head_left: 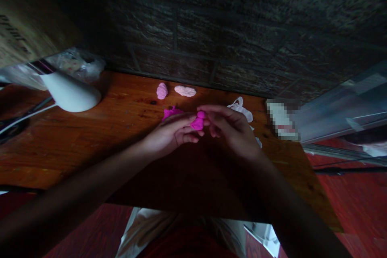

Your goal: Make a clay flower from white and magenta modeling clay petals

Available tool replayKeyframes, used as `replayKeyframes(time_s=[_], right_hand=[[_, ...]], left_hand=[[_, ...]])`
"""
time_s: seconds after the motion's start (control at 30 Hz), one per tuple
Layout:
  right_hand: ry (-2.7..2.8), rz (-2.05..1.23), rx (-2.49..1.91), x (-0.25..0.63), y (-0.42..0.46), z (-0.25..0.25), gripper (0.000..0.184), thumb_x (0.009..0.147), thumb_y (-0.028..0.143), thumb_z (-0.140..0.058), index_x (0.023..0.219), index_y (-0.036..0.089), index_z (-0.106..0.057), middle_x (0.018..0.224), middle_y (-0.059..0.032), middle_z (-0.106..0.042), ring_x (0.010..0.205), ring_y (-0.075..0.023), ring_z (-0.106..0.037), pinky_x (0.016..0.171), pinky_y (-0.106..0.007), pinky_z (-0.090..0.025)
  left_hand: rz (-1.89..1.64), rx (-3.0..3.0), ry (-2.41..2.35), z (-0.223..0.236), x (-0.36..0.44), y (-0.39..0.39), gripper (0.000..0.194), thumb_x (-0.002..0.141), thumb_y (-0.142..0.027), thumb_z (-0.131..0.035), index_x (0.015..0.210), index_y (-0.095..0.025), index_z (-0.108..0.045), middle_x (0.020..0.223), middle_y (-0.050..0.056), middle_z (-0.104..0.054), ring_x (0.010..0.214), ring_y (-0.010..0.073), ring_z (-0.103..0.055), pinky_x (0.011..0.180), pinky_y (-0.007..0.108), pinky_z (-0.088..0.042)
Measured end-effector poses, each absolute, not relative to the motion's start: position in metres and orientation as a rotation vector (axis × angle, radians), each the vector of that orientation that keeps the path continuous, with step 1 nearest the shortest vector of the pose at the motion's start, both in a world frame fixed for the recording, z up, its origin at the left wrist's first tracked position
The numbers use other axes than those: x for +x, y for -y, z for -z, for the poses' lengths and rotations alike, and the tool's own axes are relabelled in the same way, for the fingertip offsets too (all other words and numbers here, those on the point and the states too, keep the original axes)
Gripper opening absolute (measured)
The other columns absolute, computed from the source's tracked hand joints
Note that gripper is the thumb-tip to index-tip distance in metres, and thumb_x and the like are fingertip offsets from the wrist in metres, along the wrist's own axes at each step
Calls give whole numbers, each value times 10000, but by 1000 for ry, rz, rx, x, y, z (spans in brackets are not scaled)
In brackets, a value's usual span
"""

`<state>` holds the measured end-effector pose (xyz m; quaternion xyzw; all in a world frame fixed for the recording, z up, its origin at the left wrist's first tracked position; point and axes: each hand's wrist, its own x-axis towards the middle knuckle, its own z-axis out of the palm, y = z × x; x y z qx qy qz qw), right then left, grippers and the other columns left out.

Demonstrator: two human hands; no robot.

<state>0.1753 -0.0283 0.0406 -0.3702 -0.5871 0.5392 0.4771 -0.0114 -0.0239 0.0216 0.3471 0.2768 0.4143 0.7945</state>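
Note:
Between my two hands, above the wooden table, is a small lump of bright magenta modelling clay [197, 124] with a rounded knob at its top. My left hand [169, 135] pinches it from the left with the thumb on top, the other fingers curled below. From the right, my right hand [231, 127] has its thumb and fingertips closed on the knob. Another magenta clay piece [172, 112] with a ragged edge lies just behind my left hand, partly hidden. Farther back rest a pink clay lump [162, 91] and a paler pink clay strip [185, 90].
Crumpled white pieces [242, 109] lie beyond my right hand, partly covered by it. A white lamp-like base [74, 92] with a cable stands on the left of the wooden table [127, 129], near clear plastic bags [80, 64]. A dark brick wall [193, 32] borders the back.

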Motion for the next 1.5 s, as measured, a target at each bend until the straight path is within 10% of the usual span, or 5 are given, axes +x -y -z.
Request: replayKeyframes(time_s=[1.1,1.5], right_hand=[[1620,-1175,-903,174,31,-33,246,872,245,-739,1115,280,-756,937,2,-781,633,-95,-659,578,-239,-557],[1867,-860,-860,181,33,-33,161,894,193,-713,1028,245,-784,862,3,-799,580,-95,-683,542,-214,-556]], left_hand=[[-1067,765,-679,-25,-19,19,223,716,-150,-858,931,-148,-803,924,60,-803,834,141,-748,832,245,-599],[-945,845,-568,-22,-22,16,196,687,-190,-904,856,-158,-810,705,3,-754,566,43,-637,544,109,-511]])
